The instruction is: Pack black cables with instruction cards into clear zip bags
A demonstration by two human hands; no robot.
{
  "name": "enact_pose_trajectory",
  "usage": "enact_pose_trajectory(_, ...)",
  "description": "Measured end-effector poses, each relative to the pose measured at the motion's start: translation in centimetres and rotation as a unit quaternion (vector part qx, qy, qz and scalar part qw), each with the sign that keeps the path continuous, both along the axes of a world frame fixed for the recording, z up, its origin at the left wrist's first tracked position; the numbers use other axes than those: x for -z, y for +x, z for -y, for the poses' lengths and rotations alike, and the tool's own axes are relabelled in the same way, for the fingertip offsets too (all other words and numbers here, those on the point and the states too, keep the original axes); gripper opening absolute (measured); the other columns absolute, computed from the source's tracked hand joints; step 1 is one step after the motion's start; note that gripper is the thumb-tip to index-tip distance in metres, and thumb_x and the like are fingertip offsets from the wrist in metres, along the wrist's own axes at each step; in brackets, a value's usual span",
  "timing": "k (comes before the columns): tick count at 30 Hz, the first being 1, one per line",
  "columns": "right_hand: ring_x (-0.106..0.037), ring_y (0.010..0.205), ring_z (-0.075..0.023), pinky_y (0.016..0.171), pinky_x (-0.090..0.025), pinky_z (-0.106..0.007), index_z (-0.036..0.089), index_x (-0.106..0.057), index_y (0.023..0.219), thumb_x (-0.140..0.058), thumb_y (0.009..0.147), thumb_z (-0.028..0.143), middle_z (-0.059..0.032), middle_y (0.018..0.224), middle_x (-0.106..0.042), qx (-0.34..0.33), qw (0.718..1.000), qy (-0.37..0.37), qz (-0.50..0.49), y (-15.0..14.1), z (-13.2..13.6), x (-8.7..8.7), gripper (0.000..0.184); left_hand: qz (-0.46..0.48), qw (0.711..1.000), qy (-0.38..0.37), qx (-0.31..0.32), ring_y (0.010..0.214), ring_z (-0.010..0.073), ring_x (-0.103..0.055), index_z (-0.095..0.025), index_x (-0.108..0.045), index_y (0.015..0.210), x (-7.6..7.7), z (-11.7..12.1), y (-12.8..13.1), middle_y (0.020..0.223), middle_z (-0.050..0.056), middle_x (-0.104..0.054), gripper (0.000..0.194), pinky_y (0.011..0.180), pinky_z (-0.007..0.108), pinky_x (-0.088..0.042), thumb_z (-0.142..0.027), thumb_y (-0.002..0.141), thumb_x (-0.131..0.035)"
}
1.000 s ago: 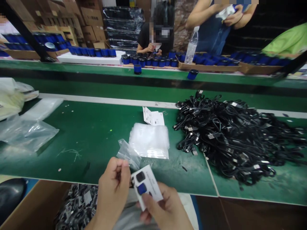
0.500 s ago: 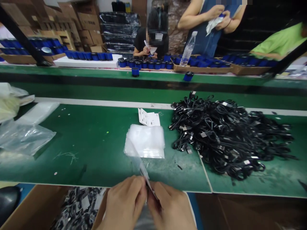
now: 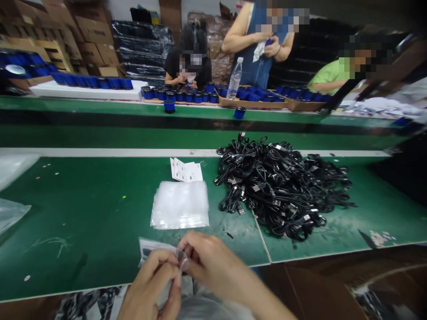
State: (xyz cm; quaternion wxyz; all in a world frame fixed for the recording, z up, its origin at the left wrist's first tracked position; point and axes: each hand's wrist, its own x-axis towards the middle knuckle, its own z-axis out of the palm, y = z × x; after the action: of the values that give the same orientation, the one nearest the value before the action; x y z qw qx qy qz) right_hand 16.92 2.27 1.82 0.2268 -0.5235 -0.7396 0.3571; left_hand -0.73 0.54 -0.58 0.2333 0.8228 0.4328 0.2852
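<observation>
My left hand [image 3: 155, 282] and my right hand [image 3: 211, 258] are close together at the table's near edge, both pinching a small clear plastic bag [image 3: 150, 246]. Something whitish with a dark part shows through the bag, but my left fingers hide most of it. Just beyond my hands lies a stack of clear plastic bags [image 3: 180, 205] on the green table [image 3: 100, 222]. A folded white printed leaflet [image 3: 188, 171] rests behind that stack. To the right spreads a large pile of bundled black USB cables [image 3: 267, 182].
Plastic sheeting [image 3: 15, 171] lies at the far left. Under the near edge is a box of packed items [image 3: 93, 304]. Across the table stand blue jars [image 3: 169, 106], a water bottle [image 3: 235, 80] and several people at work.
My view has swung to the right. The bag between my hands has turned from edge-on to lying flatter toward the left, and my right hand has shifted over its end.
</observation>
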Motion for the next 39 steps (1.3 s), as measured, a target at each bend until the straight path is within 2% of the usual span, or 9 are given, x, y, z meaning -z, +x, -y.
enact_pose_trajectory(2, -0.062, 0.075, -0.0135, 0.065, -0.046, -0.02, 0.023, -0.063, 0.098, -0.067, 0.08, 0.014, 0.0019, 0.088, -0.067, -0.116, 0.986, 0.072, 0.1, 1.8, -1.9, -1.8, 0.02, -0.013, 0.999, -0.042, -0.011, 0.073, 0.0121, -0.061, -0.023, -0.052, 0.075, 0.0, -0.5, -0.2, 0.088, 0.001, -0.052, 0.017, 0.059, 0.016, -0.051, -0.015, 0.086, -0.041)
enact_pose_trajectory(5, -0.058, 0.085, -0.0236, 0.069, -0.044, -0.031, 0.011, -0.063, 0.1, -0.054, 0.082, 0.0, -0.0133, 0.096, -0.065, 0.008, 0.909, 0.218, 0.354, 4.3, -6.2, -3.2, 0.023, -0.017, 0.996, -0.078, -0.036, 0.071, 0.012, -0.06, -0.022, -0.049, 0.075, 0.2, -1.2, -0.1, 0.088, 0.001, -0.052, 0.017, 0.057, 0.017, -0.05, -0.018, 0.088, -0.04)
enact_pose_trajectory(10, -0.057, 0.086, -0.0269, 0.073, -0.045, -0.036, 0.01, -0.064, 0.105, -0.051, 0.082, -0.003, -0.0127, 0.082, -0.068, -0.014, 0.889, 0.255, 0.379, 6.4, -10.8, -2.6, 0.03, -0.002, 0.994, -0.091, -0.053, 0.067, 0.0123, -0.057, -0.022, -0.049, 0.075, 0.4, -1.6, 0.3, 0.081, -0.001, -0.054, 0.016, 0.061, 0.021, -0.048, -0.017, 0.088, -0.04)
enact_pose_trajectory(14, -0.061, 0.095, -0.0222, 0.08, -0.05, -0.035, 0.014, -0.054, 0.123, -0.044, 0.09, 0.006, -0.0125, 0.111, -0.065, 0.109, 0.937, 0.294, 0.154, 5.4, -6.1, -3.0, 0.035, 0.023, 0.99, -0.126, -0.061, 0.069, 0.0134, -0.058, -0.022, -0.05, 0.075, 0.3, -1.7, 0.4, 0.081, 0.0, -0.055, 0.016, 0.063, 0.022, -0.049, -0.019, 0.088, -0.041)
enact_pose_trajectory(17, -0.069, 0.072, -0.0151, 0.061, -0.056, -0.024, 0.024, -0.064, 0.107, -0.057, 0.086, 0.016, -0.0009, 0.093, -0.073, 0.145, 0.968, 0.069, -0.192, 3.3, -0.6, -2.0, 0.024, 0.069, 0.982, -0.161, -0.074, 0.076, 0.0131, -0.061, -0.022, -0.053, 0.079, 0.1, -1.8, 0.4, 0.089, 0.002, -0.058, 0.015, 0.067, 0.02, -0.052, -0.023, 0.089, -0.043)
enact_pose_trajectory(19, -0.071, 0.074, -0.0162, 0.065, -0.058, -0.024, 0.024, -0.068, 0.1, -0.059, 0.083, 0.017, -0.0008, 0.089, -0.075, 0.186, 0.939, -0.037, -0.286, 1.9, 2.0, -0.3, 0.02, 0.09, 0.976, -0.174, -0.098, 0.08, 0.0129, -0.063, -0.021, -0.056, 0.079, 0.0, -1.7, 0.4, 0.098, 0.004, -0.059, 0.016, 0.068, 0.017, -0.053, -0.027, 0.089, -0.045)
enact_pose_trajectory(29, -0.07, 0.069, -0.0196, 0.062, -0.058, -0.027, 0.021, -0.071, 0.095, -0.069, 0.077, 0.02, -0.0041, 0.082, -0.075, 0.228, 0.939, 0.006, -0.256, -0.5, 3.8, 3.9, 0.018, 0.055, 0.982, -0.098, -0.152, 0.096, 0.0193, -0.065, -0.023, -0.059, 0.077, -0.3, 0.5, 0.8, 0.127, 0.007, -0.053, 0.014, 0.069, 0.025, -0.055, -0.025, 0.087, -0.049)
enact_pose_trajectory(35, -0.061, 0.065, -0.0186, 0.055, -0.049, -0.027, 0.018, -0.066, 0.082, -0.058, 0.084, 0.015, -0.0084, 0.078, -0.066, 0.181, 0.945, 0.259, -0.087, -2.4, 3.4, 3.7, 0.009, 0.039, 0.993, 0.031, -0.103, 0.133, 0.0234, -0.037, -0.023, -0.055, 0.076, -0.3, 1.2, 1.3, 0.14, 0.003, -0.043, 0.019, 0.104, 0.04, -0.037, -0.01, 0.084, -0.044)
enact_pose_trajectory(39, -0.062, 0.072, -0.0198, 0.06, -0.048, -0.029, 0.018, -0.063, 0.079, -0.047, 0.085, 0.01, -0.0113, 0.094, -0.065, 0.19, 0.943, 0.272, -0.027, -2.5, 3.2, 3.7, 0.019, 0.023, 0.995, 0.031, -0.094, 0.138, 0.0266, -0.028, -0.022, -0.053, 0.07, -0.2, 1.7, 1.7, 0.144, 0.004, -0.038, 0.021, 0.105, 0.046, -0.034, -0.009, 0.083, -0.043)
